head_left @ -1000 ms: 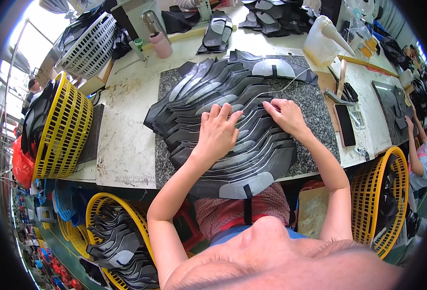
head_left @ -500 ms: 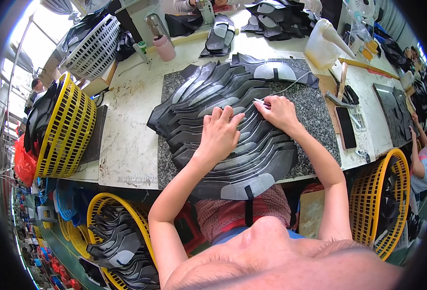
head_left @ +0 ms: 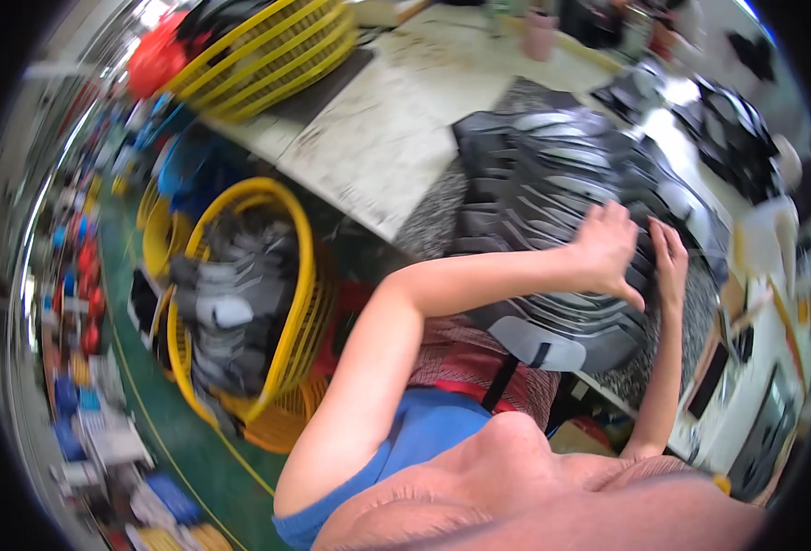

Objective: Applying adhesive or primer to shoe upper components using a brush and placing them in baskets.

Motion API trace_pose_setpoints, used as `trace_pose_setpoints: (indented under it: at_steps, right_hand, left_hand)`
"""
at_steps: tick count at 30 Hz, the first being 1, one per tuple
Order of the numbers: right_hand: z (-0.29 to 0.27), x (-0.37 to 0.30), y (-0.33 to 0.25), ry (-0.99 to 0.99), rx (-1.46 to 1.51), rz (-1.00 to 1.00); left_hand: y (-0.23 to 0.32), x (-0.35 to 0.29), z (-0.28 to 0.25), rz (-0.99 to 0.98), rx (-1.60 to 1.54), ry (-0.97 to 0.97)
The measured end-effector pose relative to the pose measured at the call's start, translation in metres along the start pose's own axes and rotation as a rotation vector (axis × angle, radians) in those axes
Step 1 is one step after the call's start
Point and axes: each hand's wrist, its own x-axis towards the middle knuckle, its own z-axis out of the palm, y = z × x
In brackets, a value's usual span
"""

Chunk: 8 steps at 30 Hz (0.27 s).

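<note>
A fanned stack of dark grey and black shoe-upper pieces, many with pale grey patches, overlaps across a speckled stone slab. My left hand is over the right part of the stack, thumb spread from the fingers, with nothing visible in it. Just to its right, my right hand is at the stack's right edge. Its fingers look drawn together and slightly blurred; what they hold is unclear. The nearest piece, with a light grey patch and a dark strip, overhangs the front edge by my lap.
A yellow basket of similar pieces stands left on the green floor. Another yellow basket is on the table's far left. A dark phone, a white jug and more dark pieces lie to the right.
My view has swung left, showing more floor and the left basket. My left hand has shifted rightward across the stack, nearer my right hand. The small white thing at my right fingertips is no longer distinct.
</note>
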Motion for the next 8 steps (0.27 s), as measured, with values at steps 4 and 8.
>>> trace_pose_setpoints:
  at_steps: [4, 8]
  right_hand:
    - [-0.001, 0.018, 0.04, -0.075, 0.035, 0.015]
    - [0.01, 0.043, 0.063, -0.151, 0.125, 0.057]
  left_hand:
    - [0.001, 0.01, 0.01, 0.002, 0.006, -0.086]
    - [-0.003, -0.008, -0.006, 0.053, -0.129, -0.118]
